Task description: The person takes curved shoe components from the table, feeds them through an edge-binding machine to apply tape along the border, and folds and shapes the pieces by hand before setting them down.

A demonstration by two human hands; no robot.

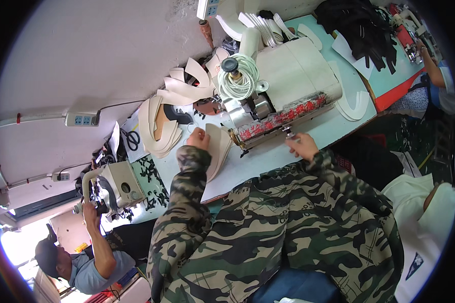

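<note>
My left hand point(198, 139) has its fingers curled together at the edge of a pale curved flat piece point(219, 151) on the white worktop. Whether anything is pinched in them cannot be made out. To the right stands a cream bench machine point(298, 68), with a worn red-marked strip along its front and a loop of pale cord point(239, 78) around its dark-topped knob. My right hand point(303, 146) is closed at a small metal knob point(288, 132) on the machine's front edge. The fingertips partly hide what, if anything, they grip.
Stacked pale curved pieces point(154, 134) lie left of the machine, with scissors point(132, 141) beyond them. More white pieces point(356, 106) rest at its right. A co-worker point(93, 262) works at another machine point(120, 187) on the left; another person's arm point(432, 65) reaches in far right.
</note>
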